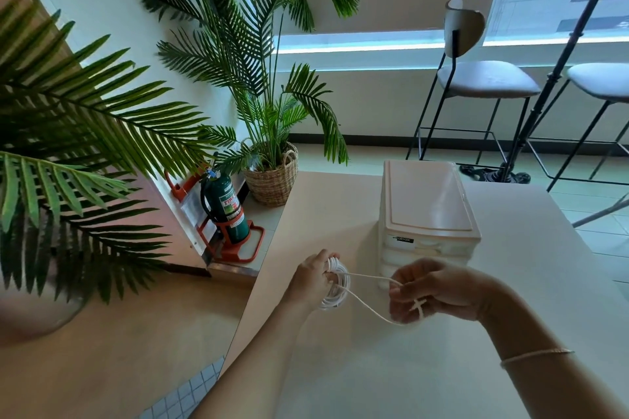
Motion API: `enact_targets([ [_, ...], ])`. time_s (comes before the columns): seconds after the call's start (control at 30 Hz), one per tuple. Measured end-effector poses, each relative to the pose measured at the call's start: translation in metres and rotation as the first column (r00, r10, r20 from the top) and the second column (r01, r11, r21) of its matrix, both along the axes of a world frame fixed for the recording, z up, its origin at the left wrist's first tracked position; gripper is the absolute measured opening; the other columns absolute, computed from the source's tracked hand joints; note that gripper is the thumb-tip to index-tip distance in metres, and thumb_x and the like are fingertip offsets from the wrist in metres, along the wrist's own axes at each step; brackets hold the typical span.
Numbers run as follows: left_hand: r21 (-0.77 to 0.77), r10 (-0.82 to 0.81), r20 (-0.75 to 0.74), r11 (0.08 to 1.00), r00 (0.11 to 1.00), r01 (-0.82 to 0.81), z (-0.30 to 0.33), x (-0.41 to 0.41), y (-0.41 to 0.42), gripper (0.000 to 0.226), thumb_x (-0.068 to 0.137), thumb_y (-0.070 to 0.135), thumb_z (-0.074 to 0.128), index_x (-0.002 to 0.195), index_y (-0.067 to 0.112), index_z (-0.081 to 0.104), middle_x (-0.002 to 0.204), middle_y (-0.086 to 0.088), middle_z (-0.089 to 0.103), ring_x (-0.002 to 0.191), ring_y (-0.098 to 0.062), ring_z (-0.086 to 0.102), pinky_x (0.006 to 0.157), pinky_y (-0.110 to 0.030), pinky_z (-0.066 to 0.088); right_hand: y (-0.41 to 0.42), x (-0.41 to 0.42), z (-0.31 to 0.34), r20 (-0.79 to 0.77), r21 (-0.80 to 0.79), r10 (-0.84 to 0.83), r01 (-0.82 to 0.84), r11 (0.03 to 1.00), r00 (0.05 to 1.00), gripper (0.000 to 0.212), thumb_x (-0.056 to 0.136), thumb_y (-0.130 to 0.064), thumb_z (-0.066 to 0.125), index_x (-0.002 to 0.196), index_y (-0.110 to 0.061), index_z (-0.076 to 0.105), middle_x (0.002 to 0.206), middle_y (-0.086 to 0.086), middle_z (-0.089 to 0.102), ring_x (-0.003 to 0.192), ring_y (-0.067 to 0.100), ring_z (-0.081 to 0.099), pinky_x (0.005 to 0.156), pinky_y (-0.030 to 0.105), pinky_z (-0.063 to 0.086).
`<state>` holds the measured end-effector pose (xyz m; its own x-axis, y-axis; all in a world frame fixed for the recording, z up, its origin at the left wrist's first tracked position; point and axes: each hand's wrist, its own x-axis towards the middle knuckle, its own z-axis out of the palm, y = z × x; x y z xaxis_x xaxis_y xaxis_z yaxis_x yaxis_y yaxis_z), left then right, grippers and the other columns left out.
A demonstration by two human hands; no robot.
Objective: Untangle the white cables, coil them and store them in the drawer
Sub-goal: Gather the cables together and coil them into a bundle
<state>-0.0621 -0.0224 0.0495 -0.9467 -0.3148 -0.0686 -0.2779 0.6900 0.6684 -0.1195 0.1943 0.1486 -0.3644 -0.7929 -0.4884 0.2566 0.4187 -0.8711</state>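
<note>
Bare forearms, sleeveless; a thin beaded bracelet (536, 355) circles the right wrist.

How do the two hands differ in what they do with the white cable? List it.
The left hand grips the wound coil of the white cable, its fingers through the loops; the right hand pinches only the loose strand. The left hand is beside the table edge; the right hand is in front of the drawer unit. Both are curled round the same cable above the table.
</note>
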Motion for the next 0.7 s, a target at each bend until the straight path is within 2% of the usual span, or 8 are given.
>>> enact_targets([
  [0.1, 0.005, 0.056, 0.018, 0.998, 0.998, -0.056, -0.003, 0.002, -0.006, 0.039, 0.085, 0.000, 0.055, 0.121, 0.017, 0.057, 0.114, -0.009, 0.061, 0.104, -0.023, 0.057, 0.087, -0.026, 0.044, 0.009, -0.006, -0.003, 0.016, -0.058, 0.081, -0.080, 0.995, 0.997, 0.026, 0.056, -0.028, 0.079, 0.071, -0.015, 0.063, 0.063, 0.008, 0.067, 0.054, 0.016, 0.064, 0.058, 0.026, 0.050],
  [0.2, 0.004, 0.100, 0.037, 0.995, 0.994, -0.100, -0.008, 0.003, -0.011, 0.039, 0.087, 0.000, 0.051, 0.120, 0.020, 0.057, 0.113, -0.009, 0.061, 0.101, -0.023, 0.056, 0.082, -0.024, 0.042, 0.021, -0.010, -0.005, 0.119, -0.103, 0.012, 0.000, 0.995, 0.993, 0.042, 0.051, -0.026, 0.088, 0.081, -0.010, 0.064, 0.069, 0.014, 0.065, 0.037, 0.017, 0.057, 0.039, 0.023, 0.050],
  [0.3, 0.060, 0.167, 0.064, 0.984, 0.984, -0.170, -0.008, 0.008, -0.018, 0.034, 0.089, 0.004, 0.054, 0.119, 0.020, 0.056, 0.107, -0.005, 0.062, 0.090, -0.018, 0.053, 0.070, -0.019, 0.036, 0.030, -0.014, -0.004, 0.049, -0.040, -0.013, 0.015, 0.999, 0.999, 0.022, 0.067, -0.019, 0.075, 0.079, -0.008, 0.061, 0.065, 0.008, 0.057, 0.030, 0.011, 0.042, 0.030, 0.013, 0.030],
  [0.4, 0.197, 0.189, 0.100, 0.959, 0.977, -0.206, -0.007, 0.010, -0.020, 0.029, 0.088, 0.012, 0.061, 0.115, 0.021, 0.056, 0.093, 0.000, 0.058, 0.074, -0.017, 0.049, 0.065, -0.021, 0.034, 0.035, -0.019, -0.021, -0.157, 0.181, -0.057, 0.086, 0.980, 0.986, 0.011, 0.085, -0.011, 0.062, 0.075, -0.010, 0.057, 0.057, 0.001, 0.049, 0.036, 0.009, 0.032, 0.035, 0.014, 0.021],
  [0.5, 0.303, 0.172, 0.098, 0.933, 0.980, -0.194, -0.003, 0.006, -0.014, 0.026, 0.086, 0.015, 0.063, 0.109, 0.026, 0.056, 0.090, 0.001, 0.058, 0.064, -0.015, 0.048, 0.064, -0.024, 0.038, 0.034, -0.015, -0.045, -0.179, 0.357, -0.008, 0.072, 0.931, 0.984, 0.003, 0.086, -0.010, 0.062, 0.085, -0.012, 0.061, 0.064, 0.001, 0.056, 0.044, 0.011, 0.048, 0.042, 0.021, 0.039],
  [0.57, 0.370, 0.146, 0.085, 0.914, 0.986, -0.167, 0.001, 0.002, -0.009, 0.025, 0.086, 0.015, 0.063, 0.106, 0.028, 0.056, 0.090, 0.001, 0.059, 0.060, -0.013, 0.047, 0.061, -0.024, 0.040, 0.030, -0.007, -0.059, -0.171, 0.431, 0.066, 0.014, 0.902, 0.983, 0.012, 0.083, -0.013, 0.067, 0.092, -0.016, 0.060, 0.073, 0.001, 0.062, 0.054, 0.011, 0.058, 0.053, 0.023, 0.048],
  [0.63, 0.411, 0.113, 0.054, 0.903, 0.992, -0.125, 0.006, -0.001, -0.004, 0.025, 0.086, 0.015, 0.064, 0.106, 0.027, 0.056, 0.088, 0.002, 0.059, 0.057, -0.011, 0.045, 0.058, -0.022, 0.040, 0.021, -0.001, -0.071, -0.216, 0.393, 0.045, 0.045, 0.918, 0.975, 0.028, 0.078, -0.010, 0.072, 0.099, -0.020, 0.057, 0.077, 0.001, 0.066, 0.062, 0.012, 0.063, 0.057, 0.021, 0.047],
  [0.7, 0.445, 0.075, 0.034, 0.892, 0.997, -0.082, 0.009, -0.004, 0.003, 0.024, 0.086, 0.013, 0.064, 0.105, 0.025, 0.056, 0.084, 0.004, 0.058, 0.056, -0.009, 0.043, 0.055, -0.017, 0.039, 0.008, 0.004, -0.077, -0.209, 0.254, -0.089, 0.142, 0.957, 0.974, 0.039, 0.075, 0.001, 0.071, 0.108, -0.013, 0.055, 0.078, 0.005, 0.067, 0.058, 0.015, 0.063, 0.054, 0.021, 0.047],
])
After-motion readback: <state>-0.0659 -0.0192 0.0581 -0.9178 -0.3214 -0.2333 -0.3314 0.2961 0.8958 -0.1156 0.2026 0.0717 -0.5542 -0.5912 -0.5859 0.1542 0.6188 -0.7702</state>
